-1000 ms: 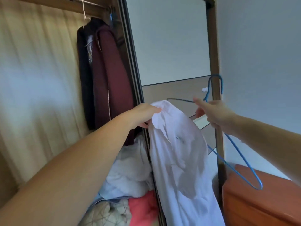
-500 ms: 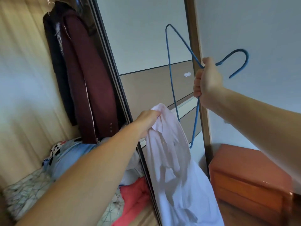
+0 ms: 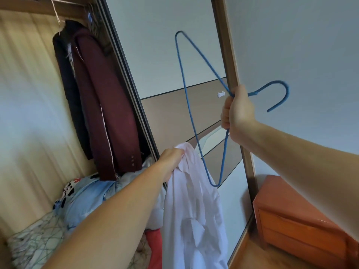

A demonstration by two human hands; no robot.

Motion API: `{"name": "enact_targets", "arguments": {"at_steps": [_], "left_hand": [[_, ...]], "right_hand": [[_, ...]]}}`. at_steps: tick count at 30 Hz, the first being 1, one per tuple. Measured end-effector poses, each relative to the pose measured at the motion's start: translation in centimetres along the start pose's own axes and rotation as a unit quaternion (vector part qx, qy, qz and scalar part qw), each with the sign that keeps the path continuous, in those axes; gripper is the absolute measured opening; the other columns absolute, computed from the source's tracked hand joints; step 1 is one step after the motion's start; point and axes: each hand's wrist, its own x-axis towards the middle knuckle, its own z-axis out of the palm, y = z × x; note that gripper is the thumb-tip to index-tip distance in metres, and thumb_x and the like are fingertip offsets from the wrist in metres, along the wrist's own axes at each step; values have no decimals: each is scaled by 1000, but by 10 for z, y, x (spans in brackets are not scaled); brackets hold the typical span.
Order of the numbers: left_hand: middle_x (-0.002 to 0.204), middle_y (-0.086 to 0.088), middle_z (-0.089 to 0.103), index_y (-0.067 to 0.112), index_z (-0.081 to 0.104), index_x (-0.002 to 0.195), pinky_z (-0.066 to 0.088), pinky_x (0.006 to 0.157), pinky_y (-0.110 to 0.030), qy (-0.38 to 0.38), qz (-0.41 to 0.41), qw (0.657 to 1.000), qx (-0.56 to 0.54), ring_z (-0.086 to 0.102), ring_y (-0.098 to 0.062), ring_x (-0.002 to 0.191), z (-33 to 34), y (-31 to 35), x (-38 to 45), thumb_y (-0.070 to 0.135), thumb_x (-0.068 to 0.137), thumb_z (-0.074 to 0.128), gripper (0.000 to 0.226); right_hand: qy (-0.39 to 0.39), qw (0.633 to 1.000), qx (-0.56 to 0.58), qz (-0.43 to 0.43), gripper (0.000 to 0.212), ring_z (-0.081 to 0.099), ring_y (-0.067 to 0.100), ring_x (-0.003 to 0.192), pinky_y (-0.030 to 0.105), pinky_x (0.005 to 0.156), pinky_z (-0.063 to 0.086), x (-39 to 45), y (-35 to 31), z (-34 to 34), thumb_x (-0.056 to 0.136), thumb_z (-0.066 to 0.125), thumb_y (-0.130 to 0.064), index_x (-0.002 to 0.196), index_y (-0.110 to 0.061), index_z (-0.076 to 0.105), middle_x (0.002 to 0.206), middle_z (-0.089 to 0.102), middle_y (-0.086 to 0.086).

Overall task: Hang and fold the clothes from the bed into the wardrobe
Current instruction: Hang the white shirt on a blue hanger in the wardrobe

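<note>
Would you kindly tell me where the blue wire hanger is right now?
In the head view, the blue wire hanger is right of centre, gripped by the right hand before the wardrobe's sliding door, just above the white shirt.

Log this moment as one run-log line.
step: hanging shirt | left hand: grips white shirt near collar | right hand: holds blue hanger at neck | shirt on hanger: not yet

Two bare forearms, no sleeves visible
</note>
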Motion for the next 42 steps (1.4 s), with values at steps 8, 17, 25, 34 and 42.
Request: {"name": "enact_targets", "arguments": {"at_steps": [8, 17, 25, 34, 42], "left_hand": [[97, -11, 70, 15, 64, 86, 51, 96, -47, 13, 41, 983, -179, 67, -31, 98, -14, 22, 1, 28, 94, 61, 15], [93, -6, 68, 18, 61, 95, 52, 94, -42, 78, 124, 983, -114, 65, -27, 94, -62, 22, 8, 29, 97, 55, 13], [67, 0, 51, 12, 52, 67, 36, 60, -30, 76, 183, 916, 350, 47, -21, 65, -119, -13, 9, 25, 96, 47, 32], [61, -1, 50, 0, 64, 70, 30, 53, -27, 82, 188, 912, 354, 43, -15, 59, -145, -35, 7, 22, 88, 65, 28], [54, -1, 30, 16, 32, 51, 23, 56, -31, 66, 165, 929, 325, 29, -18, 60, -147, -39, 9, 20, 84, 62, 44]], "right_hand": [[-5, 999, 43, 28, 44, 12, 12, 44, 24, 43, 12, -12, 60, -22, 89, 33, -22, 46, -26, 22, 47, 17, -6], [-41, 987, -152, 42, 54, 17, 14, 43, 26, 46, 16, -17, 95, -62, 93, 41, -27, 40, -26, 29, 44, 22, -5], [-122, 909, -395, -50, 53, 24, 17, 47, 28, 50, 24, -17, 69, -73, 96, 50, -42, 52, -19, 30, 44, 26, -5], [-193, 803, -559, -74, 46, 23, 19, 53, 32, 56, 26, -23, 49, -62, 97, 42, -31, 56, -14, 29, 52, 25, 3], [-215, 733, -641, -80, 41, 32, 21, 54, 32, 55, 28, -25, 46, -48, 94, 45, -25, 57, -13, 31, 52, 33, 4]]}}
